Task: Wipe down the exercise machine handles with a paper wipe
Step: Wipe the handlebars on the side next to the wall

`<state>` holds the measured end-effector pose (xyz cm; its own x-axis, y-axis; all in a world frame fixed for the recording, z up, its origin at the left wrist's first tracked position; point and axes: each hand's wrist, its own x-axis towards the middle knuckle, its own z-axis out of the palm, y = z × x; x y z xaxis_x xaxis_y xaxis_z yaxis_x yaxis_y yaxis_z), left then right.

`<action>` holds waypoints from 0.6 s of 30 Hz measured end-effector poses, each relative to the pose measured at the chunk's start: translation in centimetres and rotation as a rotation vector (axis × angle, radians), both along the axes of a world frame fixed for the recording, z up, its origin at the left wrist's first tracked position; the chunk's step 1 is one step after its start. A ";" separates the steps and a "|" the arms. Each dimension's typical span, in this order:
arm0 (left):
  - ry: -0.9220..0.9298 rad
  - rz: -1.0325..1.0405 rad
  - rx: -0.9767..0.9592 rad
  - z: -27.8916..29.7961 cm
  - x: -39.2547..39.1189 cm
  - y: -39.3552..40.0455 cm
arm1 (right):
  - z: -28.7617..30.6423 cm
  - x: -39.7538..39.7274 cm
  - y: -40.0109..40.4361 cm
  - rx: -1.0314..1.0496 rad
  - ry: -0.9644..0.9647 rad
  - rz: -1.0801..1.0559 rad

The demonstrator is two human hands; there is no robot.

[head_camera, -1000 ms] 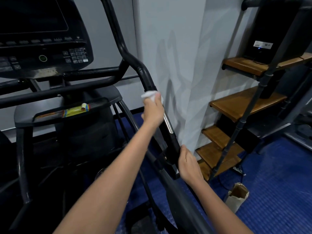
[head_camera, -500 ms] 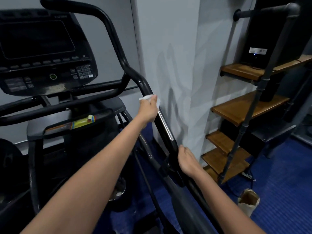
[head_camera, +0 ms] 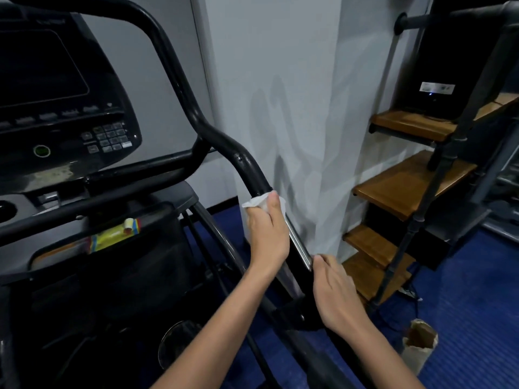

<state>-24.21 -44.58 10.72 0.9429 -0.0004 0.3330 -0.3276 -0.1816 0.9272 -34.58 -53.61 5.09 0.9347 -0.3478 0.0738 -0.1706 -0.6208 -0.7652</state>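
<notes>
Paper wipe (head_camera: pixel 259 202), white and crumpled, sits on the black machine handle (head_camera: pixel 224 144), pinned there by the left hand (head_camera: pixel 268 234). Left grip: fingers curled round the handle bar with the wipe underneath, the thumb lying along the top; a bunched edge of wipe protrudes above and to the left of the thumb. Position on bar: just below the bend, at the upper end of the chrome contact strip (head_camera: pixel 299 245). Right hand (head_camera: pixel 335 290) grips the same bar lower down, at the strip's lower end, fingers wrapped round the far side, holding no wipe. Noted nearby: console (head_camera: pixel 56 108) at upper left, wooden shelves (head_camera: pixel 404 186) at right, a paper bag (head_camera: pixel 420 349) on the blue floor (head_camera: pixel 471 318).
</notes>
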 end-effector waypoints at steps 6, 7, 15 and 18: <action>0.092 -0.057 -0.090 5.6 6.4 2.1 | 3.6 3.6 1.9 -0.009 -0.085 -0.018; 0.138 -0.072 -0.105 6.1 7.2 2.3 | 4.1 4.0 2.1 0.011 -0.095 -0.025; -0.106 -0.187 0.059 1.2 2.6 2.9 | 5.8 5.1 2.2 0.012 -0.104 -0.055; -0.076 -0.150 0.058 3.8 5.0 3.1 | 5.6 5.0 2.8 0.103 -0.137 -0.078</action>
<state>-19.19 -41.49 14.57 0.9027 -0.1608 0.3990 -0.4241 -0.1778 0.8880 -29.59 -50.83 10.70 0.8883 -0.4308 0.1592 -0.1046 -0.5272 -0.8433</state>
